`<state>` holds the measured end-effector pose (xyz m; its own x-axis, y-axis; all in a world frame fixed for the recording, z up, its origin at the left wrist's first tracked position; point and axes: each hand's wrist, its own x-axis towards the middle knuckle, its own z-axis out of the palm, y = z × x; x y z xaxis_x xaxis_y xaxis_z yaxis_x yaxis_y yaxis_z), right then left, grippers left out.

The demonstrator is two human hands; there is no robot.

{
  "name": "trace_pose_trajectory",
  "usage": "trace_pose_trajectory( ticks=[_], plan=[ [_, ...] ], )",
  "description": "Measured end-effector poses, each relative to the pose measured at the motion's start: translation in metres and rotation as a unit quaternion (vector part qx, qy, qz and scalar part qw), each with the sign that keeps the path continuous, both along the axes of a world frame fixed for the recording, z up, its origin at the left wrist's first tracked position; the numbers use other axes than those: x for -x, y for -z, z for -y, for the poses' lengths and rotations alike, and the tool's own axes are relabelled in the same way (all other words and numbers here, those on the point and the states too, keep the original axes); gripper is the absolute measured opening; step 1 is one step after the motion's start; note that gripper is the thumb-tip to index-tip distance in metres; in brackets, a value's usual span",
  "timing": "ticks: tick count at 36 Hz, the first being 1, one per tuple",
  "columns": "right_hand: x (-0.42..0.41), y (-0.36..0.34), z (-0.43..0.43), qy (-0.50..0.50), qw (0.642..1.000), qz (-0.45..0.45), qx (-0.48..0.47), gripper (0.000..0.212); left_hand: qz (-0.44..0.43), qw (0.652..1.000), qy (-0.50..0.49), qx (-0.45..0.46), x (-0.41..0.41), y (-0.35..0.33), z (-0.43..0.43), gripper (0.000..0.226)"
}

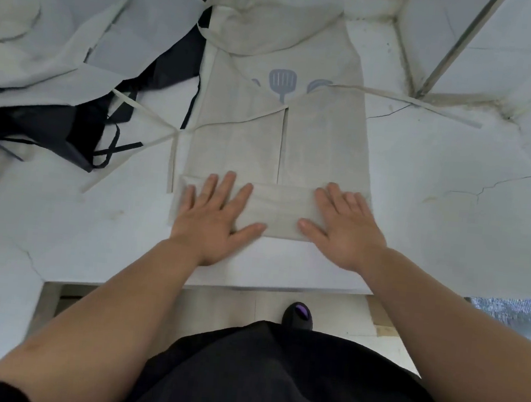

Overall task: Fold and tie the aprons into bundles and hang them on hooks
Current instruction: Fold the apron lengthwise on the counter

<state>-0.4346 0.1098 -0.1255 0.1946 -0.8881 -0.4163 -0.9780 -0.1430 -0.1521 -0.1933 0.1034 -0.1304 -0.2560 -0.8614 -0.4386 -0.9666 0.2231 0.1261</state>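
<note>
A beige apron (279,144) with a blue spatula print lies flat on the white counter (434,223), its two sides folded inward to meet at the middle. Its bottom edge is turned up into a narrow band (276,210). My left hand (217,212) lies flat on the left part of that band, fingers spread. My right hand (343,224) presses flat on the right part. One beige tie (425,107) trails right; another tie (149,115) trails left. No hooks are in view.
A pile of pale aprons (80,21) and a black apron (79,131) lie at the back left. A wall corner with a metal frame (461,44) stands at the back right. The counter's front edge (216,288) is near my body.
</note>
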Motion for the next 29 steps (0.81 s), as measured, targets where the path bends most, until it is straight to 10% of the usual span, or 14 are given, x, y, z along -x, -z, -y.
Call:
trace_pose_trajectory(
  ticks=[7, 16, 24, 29],
  plan=[
    [0.017, -0.006, 0.008, -0.026, 1.0, 0.006, -0.004, 0.117, -0.001, 1.0, -0.007, -0.022, -0.016, -0.012, 0.006, 0.104],
    [0.008, -0.027, 0.019, -0.023, 0.999, 0.024, -0.002, 0.053, -0.04, 0.999, -0.032, -0.003, -0.011, -0.029, 0.014, 0.087],
    [0.008, -0.045, 0.023, -0.03, 0.996, -0.014, -0.084, 0.06, -0.011, 0.997, -0.036, -0.065, -0.006, -0.058, 0.036, 0.038],
    [0.016, -0.073, 0.042, 0.015, 0.994, -0.008, -0.11, 0.018, -0.122, 0.969, -0.171, -0.127, -0.012, -0.071, 0.048, 0.025]
  ],
)
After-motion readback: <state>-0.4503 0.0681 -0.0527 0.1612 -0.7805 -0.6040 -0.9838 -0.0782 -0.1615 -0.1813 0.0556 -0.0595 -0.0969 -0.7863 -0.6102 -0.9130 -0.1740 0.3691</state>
